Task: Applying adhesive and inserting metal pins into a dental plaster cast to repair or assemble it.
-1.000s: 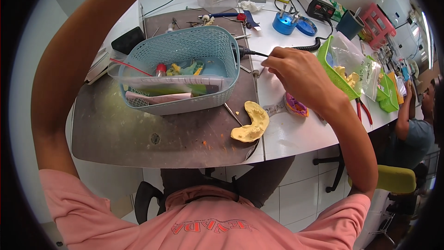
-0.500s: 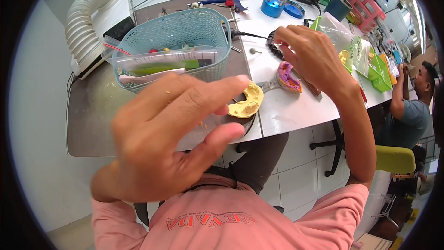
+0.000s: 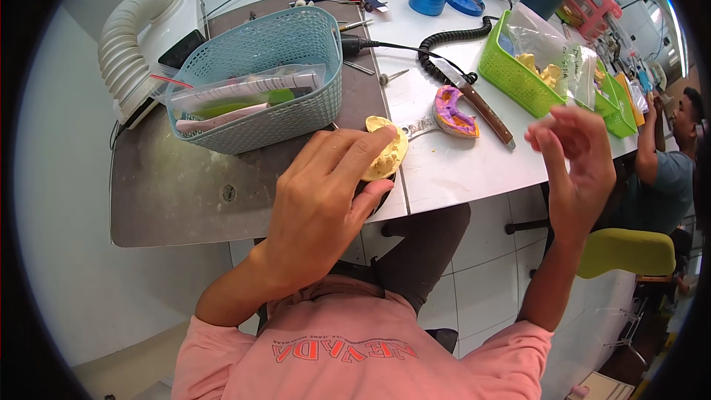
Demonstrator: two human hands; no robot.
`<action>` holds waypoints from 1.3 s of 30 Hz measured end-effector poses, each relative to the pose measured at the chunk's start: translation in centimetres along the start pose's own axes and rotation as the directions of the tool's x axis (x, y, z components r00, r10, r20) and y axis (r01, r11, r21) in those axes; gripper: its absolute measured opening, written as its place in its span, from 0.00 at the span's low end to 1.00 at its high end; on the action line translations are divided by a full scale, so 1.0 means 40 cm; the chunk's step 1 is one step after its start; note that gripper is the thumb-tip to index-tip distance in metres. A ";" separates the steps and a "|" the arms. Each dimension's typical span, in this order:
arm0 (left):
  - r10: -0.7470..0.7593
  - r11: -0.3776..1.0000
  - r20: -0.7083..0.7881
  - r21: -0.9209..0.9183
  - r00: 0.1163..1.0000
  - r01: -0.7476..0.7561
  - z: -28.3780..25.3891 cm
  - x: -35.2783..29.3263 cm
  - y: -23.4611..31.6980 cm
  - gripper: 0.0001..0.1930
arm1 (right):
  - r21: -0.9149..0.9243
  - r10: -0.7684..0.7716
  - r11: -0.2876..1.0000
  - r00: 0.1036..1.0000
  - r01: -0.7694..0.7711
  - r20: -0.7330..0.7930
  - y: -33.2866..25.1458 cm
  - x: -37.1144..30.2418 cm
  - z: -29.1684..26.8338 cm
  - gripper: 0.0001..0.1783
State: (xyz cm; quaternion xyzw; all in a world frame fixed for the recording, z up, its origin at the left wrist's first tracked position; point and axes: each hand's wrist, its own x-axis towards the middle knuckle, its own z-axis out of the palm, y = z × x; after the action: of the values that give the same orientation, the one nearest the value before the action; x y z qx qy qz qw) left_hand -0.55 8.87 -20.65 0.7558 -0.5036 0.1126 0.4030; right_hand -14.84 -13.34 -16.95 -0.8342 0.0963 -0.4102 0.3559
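My left hand [image 3: 318, 192] is down at a pale yellow dental cast [image 3: 387, 157] by the seam between the brown mat and the white tabletop. Its thumb and index finger close around the cast, and the fingers cover its left side. My right hand [image 3: 576, 167] hangs in the air off the table's front right edge, fingers loosely curled, thumb apart, nothing in it. Between the hands lies a purple and orange dental impression [image 3: 454, 112] in a tray with a metal handle [image 3: 421, 127]. Just right of it rests a knife [image 3: 485, 112] with a brown wooden handle.
A blue basket [image 3: 274, 122] with bagged papers stands at the left, beside a white hose unit [image 3: 141, 44]. Green baskets [image 3: 511, 85] with yellow casts sit at the right. A coiled black cord [image 3: 429, 55] crosses the back. Another person [image 3: 666, 148] works at far right.
My left hand has come down from close to the camera onto the dental cast. My right hand has swung right and nearer, away from above the impression and knife, uncovering the knife.
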 end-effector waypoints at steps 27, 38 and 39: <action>0.008 0.982 -0.071 0.188 0.997 0.005 0.035 -0.028 0.013 0.24 | 0.008 0.187 0.980 0.918 -0.197 -0.349 0.171 -0.190 -0.082 0.06; -0.245 0.957 -0.065 -0.175 0.967 0.231 0.017 -0.049 -0.002 0.26 | -0.069 0.130 0.985 0.950 -0.155 -0.284 0.172 -0.180 -0.074 0.06; -0.260 0.947 -0.078 -0.217 0.962 0.238 0.020 -0.049 -0.006 0.26 | -0.084 0.137 0.982 0.950 -0.166 -0.280 0.173 -0.182 -0.072 0.06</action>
State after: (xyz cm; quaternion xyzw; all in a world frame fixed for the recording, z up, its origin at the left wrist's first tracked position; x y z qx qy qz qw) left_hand -1.44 9.64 -22.40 0.7607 -0.3908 0.0479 0.5160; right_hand -20.79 -16.57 -24.90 -0.7775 0.2301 -0.4868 0.3248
